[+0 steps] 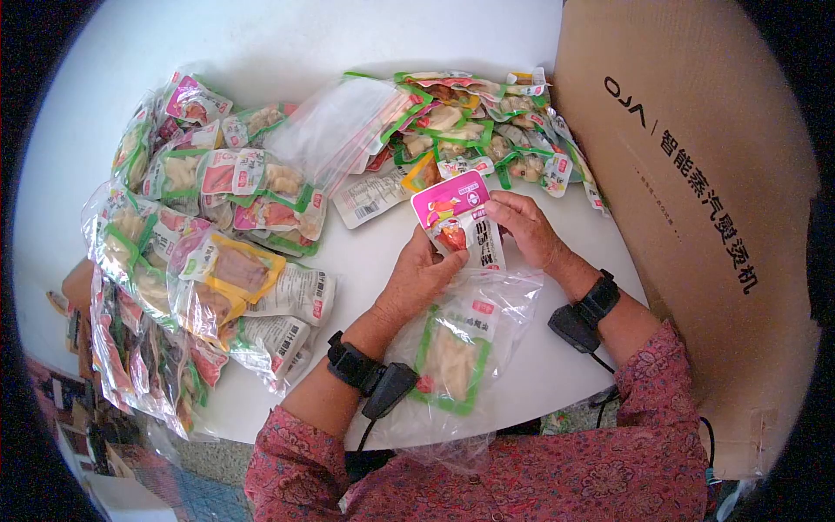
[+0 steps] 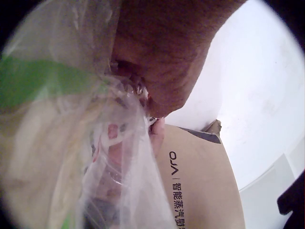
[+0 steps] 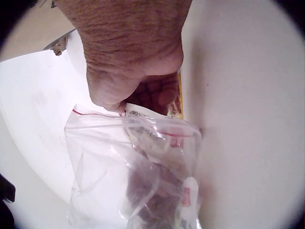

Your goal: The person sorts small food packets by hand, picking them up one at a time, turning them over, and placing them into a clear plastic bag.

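Observation:
In the head view my left hand grips a pink-and-white snack packet by its lower left side, thumb across the front. At the packet's right edge my right hand pinches it between thumb and fingers. Below both hands is a clear zip bag with a green-edged packet of pale food inside. The right wrist view shows the zip bag with its red-lined mouth close under the right hand. Clear plastic covers much of the left wrist view, hiding the left fingers.
A large heap of bagged snack packets lies on the left of the white table. More packets are piled at the back, beside flat clear bags. A tall cardboard box borders the right side.

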Demonstrator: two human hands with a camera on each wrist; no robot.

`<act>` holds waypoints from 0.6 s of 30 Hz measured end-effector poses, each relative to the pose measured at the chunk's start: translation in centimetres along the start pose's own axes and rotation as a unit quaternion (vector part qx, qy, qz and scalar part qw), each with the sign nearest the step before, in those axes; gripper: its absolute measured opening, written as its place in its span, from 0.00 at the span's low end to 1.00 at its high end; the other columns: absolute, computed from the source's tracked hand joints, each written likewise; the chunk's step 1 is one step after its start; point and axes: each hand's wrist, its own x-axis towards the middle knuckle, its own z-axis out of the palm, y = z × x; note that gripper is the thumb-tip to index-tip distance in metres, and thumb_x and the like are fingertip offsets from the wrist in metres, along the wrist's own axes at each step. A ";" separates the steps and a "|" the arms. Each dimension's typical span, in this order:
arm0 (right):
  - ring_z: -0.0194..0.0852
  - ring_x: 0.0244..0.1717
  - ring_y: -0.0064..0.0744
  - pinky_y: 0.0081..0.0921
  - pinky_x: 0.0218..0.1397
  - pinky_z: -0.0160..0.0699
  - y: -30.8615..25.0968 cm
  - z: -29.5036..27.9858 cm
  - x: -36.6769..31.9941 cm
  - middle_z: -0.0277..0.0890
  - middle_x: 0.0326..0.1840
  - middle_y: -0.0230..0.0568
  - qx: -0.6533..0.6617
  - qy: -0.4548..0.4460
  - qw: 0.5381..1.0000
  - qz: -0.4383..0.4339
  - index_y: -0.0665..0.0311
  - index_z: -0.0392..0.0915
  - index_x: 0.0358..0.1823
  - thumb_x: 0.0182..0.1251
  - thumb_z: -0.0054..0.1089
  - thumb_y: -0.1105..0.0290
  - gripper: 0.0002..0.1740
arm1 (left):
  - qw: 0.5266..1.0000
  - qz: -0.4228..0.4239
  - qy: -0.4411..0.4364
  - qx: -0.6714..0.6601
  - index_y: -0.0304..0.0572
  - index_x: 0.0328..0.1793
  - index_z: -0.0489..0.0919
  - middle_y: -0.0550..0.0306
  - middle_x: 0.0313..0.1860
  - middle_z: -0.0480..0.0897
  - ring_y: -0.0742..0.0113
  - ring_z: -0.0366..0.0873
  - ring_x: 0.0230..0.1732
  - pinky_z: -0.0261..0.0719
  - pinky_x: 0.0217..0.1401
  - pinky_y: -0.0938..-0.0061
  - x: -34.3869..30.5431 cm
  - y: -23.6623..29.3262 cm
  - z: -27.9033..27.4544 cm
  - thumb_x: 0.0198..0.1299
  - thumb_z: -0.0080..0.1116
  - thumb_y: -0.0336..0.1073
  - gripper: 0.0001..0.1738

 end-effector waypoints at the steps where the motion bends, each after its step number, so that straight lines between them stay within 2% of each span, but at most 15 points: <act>1: 0.66 0.34 0.13 0.16 0.38 0.68 -0.1 0.1 0.0 0.69 0.31 0.25 0.003 0.001 1.000 0.003 0.63 0.71 0.39 0.65 0.45 0.57 0.16 | 1.000 0.000 0.000 0.000 0.42 0.62 0.55 0.60 0.46 0.73 0.78 0.69 0.35 0.68 0.30 0.84 0.0 0.1 0.1 0.55 0.55 0.32 0.31; 3: 0.66 0.33 0.13 0.16 0.38 0.68 -0.3 0.1 -0.1 0.69 0.31 0.25 0.006 0.002 1.000 0.006 0.63 0.71 0.38 0.65 0.45 0.56 0.16 | 0.999 0.016 -0.011 -0.026 0.41 0.63 0.54 0.58 0.51 0.72 0.75 0.70 0.43 0.70 0.38 0.82 -0.1 0.5 0.2 0.54 0.55 0.31 0.32; 6: 0.66 0.33 0.13 0.16 0.37 0.68 -0.4 0.0 -0.1 0.69 0.30 0.25 0.010 -0.003 1.000 0.001 0.62 0.71 0.37 0.65 0.44 0.56 0.16 | 0.999 -0.010 -0.018 -0.024 0.41 0.64 0.53 0.56 0.52 0.72 0.73 0.70 0.46 0.69 0.43 0.81 -0.3 1.0 0.1 0.54 0.55 0.31 0.33; 9: 0.65 0.31 0.14 0.15 0.37 0.67 -0.3 0.2 -0.1 0.69 0.30 0.25 0.028 -0.010 1.000 0.005 0.62 0.71 0.37 0.65 0.43 0.55 0.16 | 0.999 0.008 -0.027 -0.044 0.41 0.64 0.53 0.55 0.54 0.71 0.72 0.70 0.48 0.70 0.43 0.80 -0.1 0.9 0.1 0.54 0.55 0.31 0.33; 10: 0.66 0.30 0.15 0.16 0.34 0.67 0.1 0.3 0.0 0.69 0.28 0.26 0.036 0.011 0.999 -0.011 0.63 0.71 0.36 0.65 0.42 0.55 0.17 | 0.999 0.008 -0.027 -0.044 0.41 0.64 0.53 0.55 0.54 0.71 0.72 0.70 0.48 0.70 0.43 0.80 -0.1 1.0 0.3 0.54 0.55 0.31 0.33; 12: 0.67 0.28 0.16 0.16 0.31 0.67 0.4 0.3 0.1 0.70 0.26 0.27 0.044 0.031 0.998 -0.026 0.64 0.71 0.36 0.66 0.41 0.55 0.18 | 0.996 0.019 0.028 -0.088 0.42 0.60 0.59 0.59 0.45 0.75 0.76 0.72 0.35 0.69 0.30 0.84 -0.1 1.3 0.7 0.55 0.54 0.33 0.27; 13: 0.67 0.28 0.16 0.16 0.32 0.68 0.3 0.2 0.1 0.70 0.27 0.27 0.052 0.005 0.998 -0.029 0.64 0.71 0.37 0.65 0.44 0.56 0.17 | 0.996 0.019 0.029 -0.087 0.42 0.60 0.59 0.59 0.45 0.75 0.76 0.72 0.35 0.69 0.30 0.84 -0.2 1.4 0.4 0.55 0.54 0.33 0.27; 15: 0.68 0.29 0.16 0.15 0.33 0.68 -0.1 0.4 0.1 0.70 0.29 0.28 0.061 -0.022 0.997 -0.033 0.65 0.70 0.39 0.64 0.46 0.57 0.17 | 0.984 -0.083 0.072 -0.140 0.42 0.51 0.64 0.62 0.34 0.75 0.79 0.69 0.26 0.67 0.25 0.85 -0.4 1.8 -0.7 0.55 0.55 0.31 0.19; 16: 0.68 0.30 0.16 0.15 0.34 0.69 -0.9 1.1 -0.1 0.71 0.30 0.28 0.054 -0.025 0.998 -0.017 0.65 0.70 0.41 0.63 0.49 0.59 0.15 | 0.984 -0.081 0.073 -0.139 0.42 0.51 0.64 0.62 0.34 0.75 0.79 0.69 0.26 0.67 0.25 0.85 -0.3 1.8 -0.7 0.55 0.55 0.31 0.19; 18: 0.68 0.31 0.16 0.16 0.35 0.70 -1.0 1.5 -0.3 0.71 0.32 0.28 0.047 -0.027 0.999 -0.002 0.65 0.69 0.42 0.61 0.52 0.61 0.15 | 0.966 -0.062 0.147 -0.205 0.45 0.41 0.68 0.69 0.22 0.69 0.84 0.58 0.14 0.52 0.12 0.88 -0.1 1.7 -0.5 0.55 0.55 0.36 0.11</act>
